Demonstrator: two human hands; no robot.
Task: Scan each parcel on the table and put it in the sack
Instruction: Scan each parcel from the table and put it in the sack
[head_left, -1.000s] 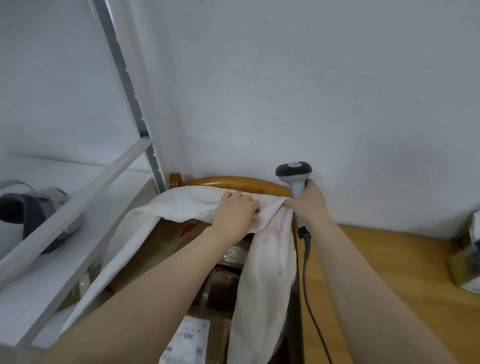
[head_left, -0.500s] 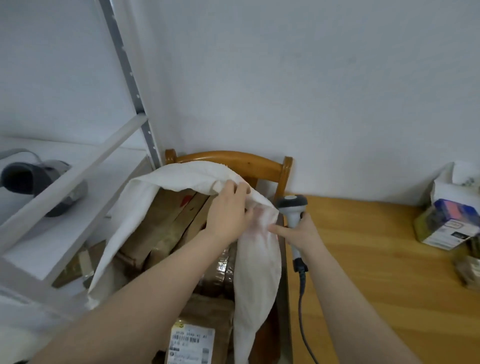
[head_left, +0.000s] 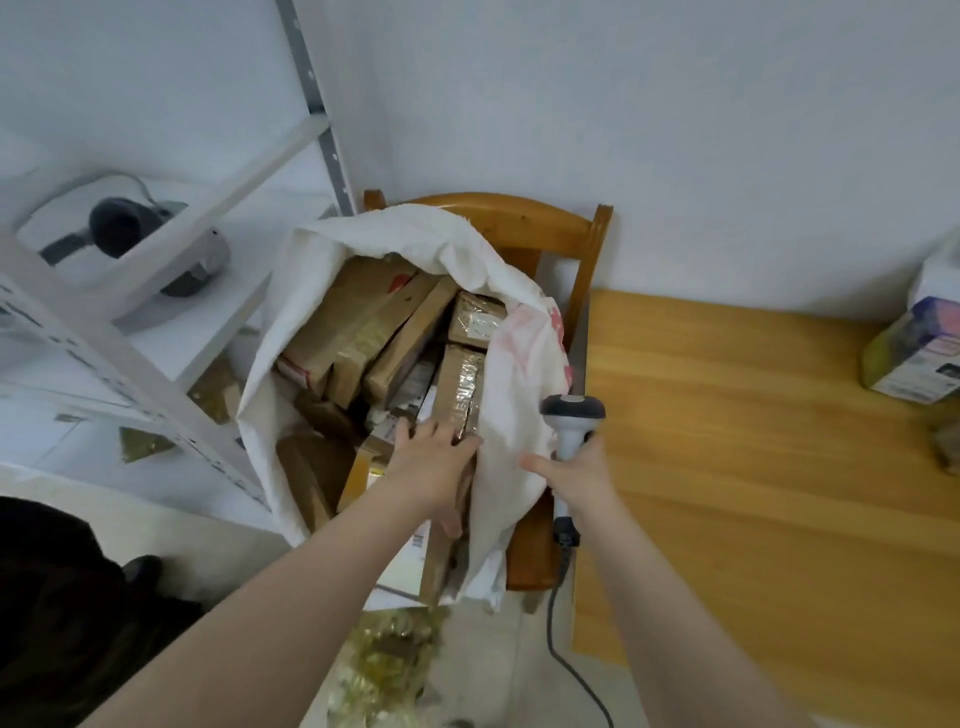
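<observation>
Cut off at right edge: carton (head_left: 914, 358). Blurred beyond reading: labels (head_left: 477, 323). Largely hidden under left hand (head_left: 436, 467), apparently: parcel (head_left: 441, 566).

Bare left hand (head_left: 434, 467), bare right hand (head_left: 576, 470), dark clothing (head_left: 62, 597) (blurred, lower left)

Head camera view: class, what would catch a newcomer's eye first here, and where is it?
The white sack, propped open on a wooden chair left of the table, bulges with brown cardboard parcels. The left hand lies on the parcels at the sack's mouth. Just to its right, the right hand grips a grey handheld scanner at the table's edge.
</observation>
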